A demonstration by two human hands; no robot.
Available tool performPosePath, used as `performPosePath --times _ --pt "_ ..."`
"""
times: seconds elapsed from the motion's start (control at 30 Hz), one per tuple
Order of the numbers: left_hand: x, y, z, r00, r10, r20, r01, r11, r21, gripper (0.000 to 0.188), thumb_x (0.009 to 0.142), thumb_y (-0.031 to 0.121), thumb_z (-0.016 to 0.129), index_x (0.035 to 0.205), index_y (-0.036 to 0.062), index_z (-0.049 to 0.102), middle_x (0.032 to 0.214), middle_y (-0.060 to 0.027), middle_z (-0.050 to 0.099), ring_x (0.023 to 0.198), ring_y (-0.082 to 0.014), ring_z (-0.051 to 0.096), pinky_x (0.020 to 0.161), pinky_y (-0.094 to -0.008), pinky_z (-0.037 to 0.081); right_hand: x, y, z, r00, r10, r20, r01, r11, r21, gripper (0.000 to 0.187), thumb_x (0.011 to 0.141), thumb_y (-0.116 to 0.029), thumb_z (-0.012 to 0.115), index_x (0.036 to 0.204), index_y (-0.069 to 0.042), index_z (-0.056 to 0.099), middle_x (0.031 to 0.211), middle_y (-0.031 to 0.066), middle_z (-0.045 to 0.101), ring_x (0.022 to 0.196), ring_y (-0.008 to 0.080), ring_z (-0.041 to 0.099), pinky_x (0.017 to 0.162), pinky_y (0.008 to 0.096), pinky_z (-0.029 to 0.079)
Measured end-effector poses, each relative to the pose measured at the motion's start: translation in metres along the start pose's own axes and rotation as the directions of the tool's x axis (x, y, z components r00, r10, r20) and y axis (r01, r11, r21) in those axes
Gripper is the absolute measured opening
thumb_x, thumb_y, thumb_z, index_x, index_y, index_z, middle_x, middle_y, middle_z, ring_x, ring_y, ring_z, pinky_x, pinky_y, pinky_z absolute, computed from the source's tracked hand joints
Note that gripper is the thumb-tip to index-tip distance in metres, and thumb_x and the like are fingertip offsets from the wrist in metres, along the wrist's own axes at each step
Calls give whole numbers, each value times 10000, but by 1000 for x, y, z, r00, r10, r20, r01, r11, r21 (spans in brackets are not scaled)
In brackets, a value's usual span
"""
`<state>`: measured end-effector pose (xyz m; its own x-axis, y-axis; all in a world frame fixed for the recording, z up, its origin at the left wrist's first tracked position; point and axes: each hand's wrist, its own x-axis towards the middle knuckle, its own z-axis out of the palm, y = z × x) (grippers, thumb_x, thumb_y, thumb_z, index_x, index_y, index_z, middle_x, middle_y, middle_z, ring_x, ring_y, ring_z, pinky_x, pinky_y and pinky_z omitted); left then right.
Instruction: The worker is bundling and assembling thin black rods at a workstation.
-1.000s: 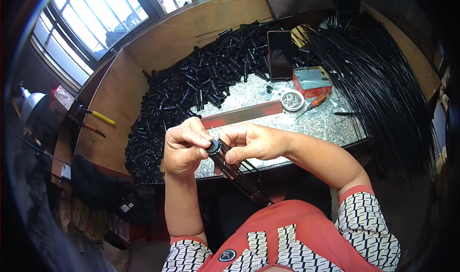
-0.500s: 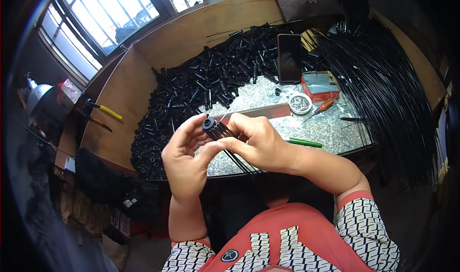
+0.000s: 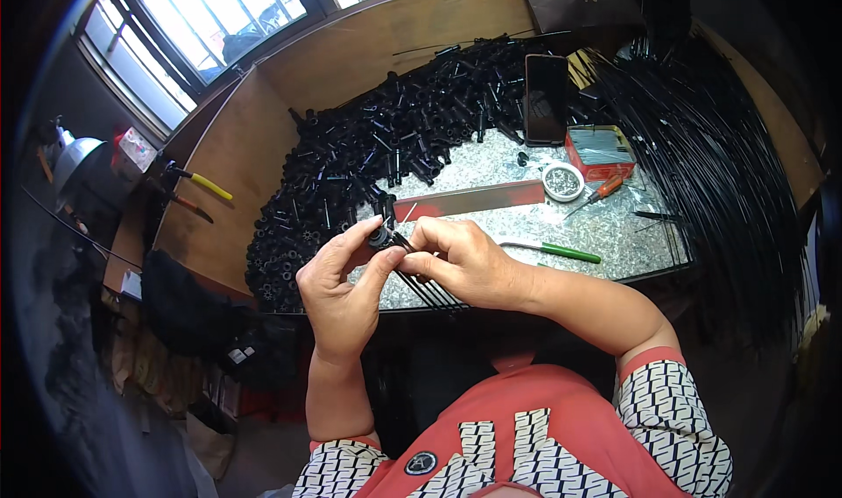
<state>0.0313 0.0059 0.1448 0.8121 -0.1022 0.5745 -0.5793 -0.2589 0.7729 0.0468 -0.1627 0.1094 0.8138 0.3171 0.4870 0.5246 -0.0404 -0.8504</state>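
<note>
My left hand (image 3: 340, 283) pinches a small black plastic cap (image 3: 381, 236) between thumb and fingers, just above the near edge of the speckled grey worktop (image 3: 605, 226). My right hand (image 3: 465, 261) grips a bundle of thin black rods (image 3: 430, 288) whose ends meet the cap. The rods slant down toward my lap under the right palm. Both hands touch at the cap. A big heap of black plastic tubes (image 3: 377, 147) lies just beyond the hands.
On the worktop lie a red bar (image 3: 469, 200), a green-handled tool (image 3: 561, 252), an orange screwdriver (image 3: 601, 189), a round tin (image 3: 563, 181), a red box (image 3: 598, 147) and a dark phone (image 3: 545, 99). Long black rods (image 3: 719, 156) fan out at right. Wooden walls enclose the bench.
Both hands have lifted and shifted slightly forward, then settled lower; the cap sits on the rod ends, and the left fingers have turned around it.
</note>
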Motion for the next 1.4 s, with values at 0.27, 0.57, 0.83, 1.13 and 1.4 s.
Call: performPosePath --times 0.27,0.57,0.83,1.13,1.4 --pt "-4 2 0 995 104 1 -99 951 294 264 785 -43 720 1043 -36 668 807 -31 654 704 -69 592 641 -202 469 4 13 1 982 128 138 -142 985 97 221 927 -164 617 806 -3 526 721 70 620 681 94 575 605 270 473" --pt "-12 -12 -8 995 -50 92 57 995 -82 279 844 -32 649 1120 -54 610 916 -78 665 810 -102 625 745 -240 497 1 2 2 995 35 89 -24 992 -121 242 890 -184 656 792 0 532 690 86 601 654 167 581 581 325 451" --pt "-28 -23 25 996 -42 -79 48 996 81 455 915 14 564 1315 -36 354 908 -89 562 791 -140 574 729 -266 470 -5 21 32 983 -166 -82 143 962 -234 212 835 -75 658 789 5 467 651 169 560 621 332 614 573 398 473" --pt "-31 -35 31 980 60 -192 -39 993 113 333 945 20 508 1246 -39 380 767 -49 503 682 -99 541 595 -240 418 -28 26 26 992 -101 71 115 968 -224 278 781 -48 698 859 -12 434 775 159 564 725 361 590 612 417 467" --pt "-42 -61 38 977 103 -186 -88 992 88 337 929 -9 462 1249 -7 354 808 -53 468 528 -71 434 498 -208 381 -55 27 14 990 -21 137 59 957 -283 258 797 -33 684 870 -20 437 783 151 537 739 359 578 629 415 460"
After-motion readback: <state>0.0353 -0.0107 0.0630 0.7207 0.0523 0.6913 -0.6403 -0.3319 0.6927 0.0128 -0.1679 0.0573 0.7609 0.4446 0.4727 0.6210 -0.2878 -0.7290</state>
